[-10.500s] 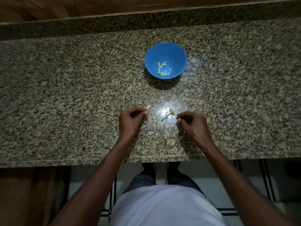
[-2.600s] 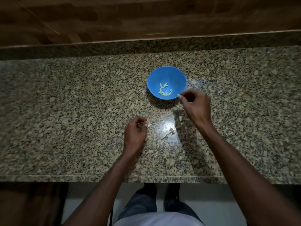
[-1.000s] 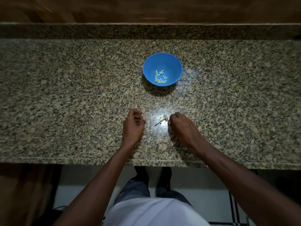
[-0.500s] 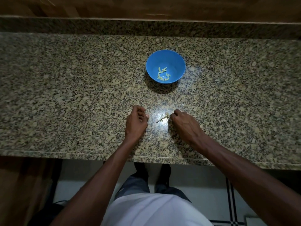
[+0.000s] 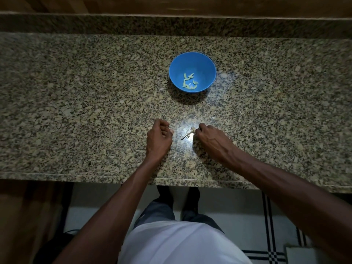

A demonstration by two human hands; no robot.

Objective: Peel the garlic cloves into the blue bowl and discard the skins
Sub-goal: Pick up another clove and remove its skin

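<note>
resting near the front edge of the speckled granite worktop (image 5: 76, 111), the left hand (image 5: 159, 139) is curled into a loose fist; whether it holds anything i cannot tell. just right of it lies a thin, papery garlic skin scrap (image 5: 187, 133), pinched at its end by the right hand (image 5: 209, 139). toward the back edge sits the round, smooth blue bowl (image 5: 205, 69) holding small pale peeled cloves (image 5: 189, 81).

Your blue bowl (image 5: 192, 72) sits upright on the granite, far side from you, with a small cluster of pale yellow-green peeled cloves (image 5: 189, 82) in the bottom. Near you, a small pile of dry, pale garlic skins (image 5: 187, 133) lies on the counter, well apart from the bowl.
</note>
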